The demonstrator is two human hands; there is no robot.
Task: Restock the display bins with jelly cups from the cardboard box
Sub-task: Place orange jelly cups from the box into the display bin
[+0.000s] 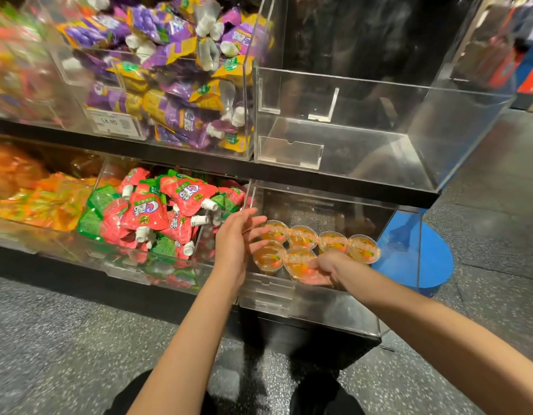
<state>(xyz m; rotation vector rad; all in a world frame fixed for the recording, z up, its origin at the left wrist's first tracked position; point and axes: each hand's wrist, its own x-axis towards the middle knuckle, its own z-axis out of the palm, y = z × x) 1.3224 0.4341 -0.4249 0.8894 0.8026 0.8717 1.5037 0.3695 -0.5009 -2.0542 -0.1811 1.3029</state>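
Several orange jelly cups stand in two rows inside the clear lower-right display bin. My left hand reaches into the bin at the left end of the rows, its fingers straight and spread, touching or nearly touching the leftmost cups. My right hand is at the front row, palm turned up, fingers under the front jelly cup and thumb at its rim. The cardboard box is out of view.
Left of this bin is a bin of red and green spouted pouches. Above it sits a bin of purple and yellow pouches, and above the jelly cups an empty clear bin. A blue round base stands at the right on speckled floor.
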